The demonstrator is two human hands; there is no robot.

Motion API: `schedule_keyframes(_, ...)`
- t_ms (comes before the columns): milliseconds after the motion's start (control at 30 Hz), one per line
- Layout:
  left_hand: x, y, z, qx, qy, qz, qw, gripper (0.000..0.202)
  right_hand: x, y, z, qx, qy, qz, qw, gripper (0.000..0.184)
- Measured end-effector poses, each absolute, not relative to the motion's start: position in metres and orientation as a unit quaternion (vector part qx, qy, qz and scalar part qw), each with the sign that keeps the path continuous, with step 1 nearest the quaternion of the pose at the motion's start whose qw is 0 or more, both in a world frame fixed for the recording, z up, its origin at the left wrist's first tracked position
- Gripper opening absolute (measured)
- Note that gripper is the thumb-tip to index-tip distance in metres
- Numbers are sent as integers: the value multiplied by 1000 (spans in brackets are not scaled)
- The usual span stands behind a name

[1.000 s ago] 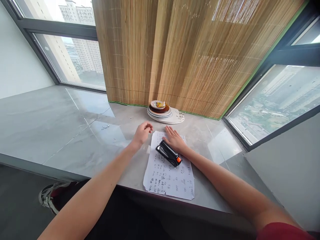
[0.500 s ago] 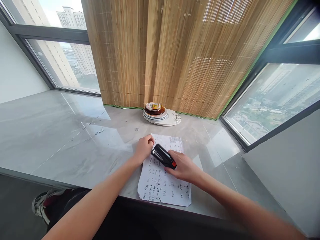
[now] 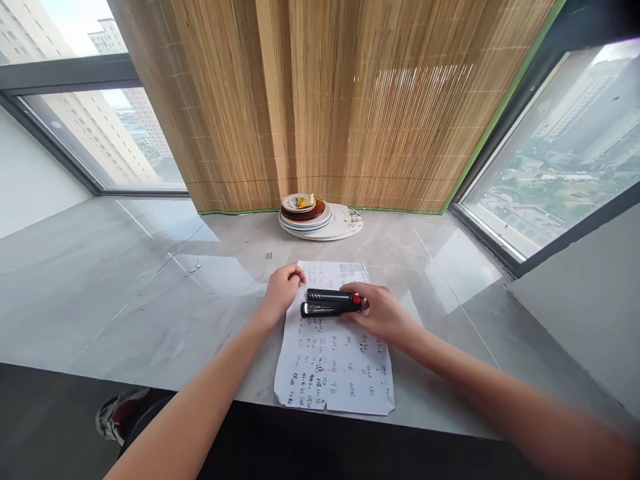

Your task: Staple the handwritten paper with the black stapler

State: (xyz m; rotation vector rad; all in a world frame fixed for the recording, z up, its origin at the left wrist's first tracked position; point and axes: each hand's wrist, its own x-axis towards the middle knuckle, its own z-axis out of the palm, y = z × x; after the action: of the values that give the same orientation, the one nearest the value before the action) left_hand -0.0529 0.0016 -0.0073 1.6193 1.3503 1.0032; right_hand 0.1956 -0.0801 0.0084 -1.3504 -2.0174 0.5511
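Observation:
My right hand (image 3: 387,312) grips the rear end of a black stapler (image 3: 325,298) with a red piece near its back. The stapler lies on its side over the upper part of the handwritten paper (image 3: 345,380), its jaw end pointing left and its metal inside showing. At the paper's upper left edge, my left hand (image 3: 284,288) is closed, fingers curled onto that edge; the fingertips are partly hidden. Rows of handwriting cover the paper, which has a small tear at its near edge.
A stack of plates (image 3: 307,220) with a small yellow packet (image 3: 304,201) on top stands on a white oval platter (image 3: 345,223). Staples (image 3: 269,255) and small metal bits (image 3: 194,268) lie on the grey tiled ledge (image 3: 150,320). A bamboo blind (image 3: 320,120) hangs behind, windows on both sides.
My right hand has turned the stapler from a slant to nearly level, its jaw side now facing me. My left hand stays at the paper's edge. The camera view has shifted slightly.

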Motion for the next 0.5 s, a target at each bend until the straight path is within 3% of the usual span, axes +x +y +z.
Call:
schedule_keyframes(67,-53,1,-7,637,536,393,391,17,198,-84,14,-520,-751,174,368,32)
schedule_keyframes(133,-52,1,-7,620,544,403,396,18,200,-87,21,-523,-723,138,430,15)
schedule_keyframes(200,-51,2,-7,583,548,435,414,20,201,-89,26,-523,-703,127,465,41)
schedule_keyframes(300,-49,3,-7,494,530,511,462,22,200,-90,27,-520,-710,139,453,53)
schedule_keyframes(500,-49,4,-7,427,498,553,513,20,198,-88,16,-514,-741,133,411,47)
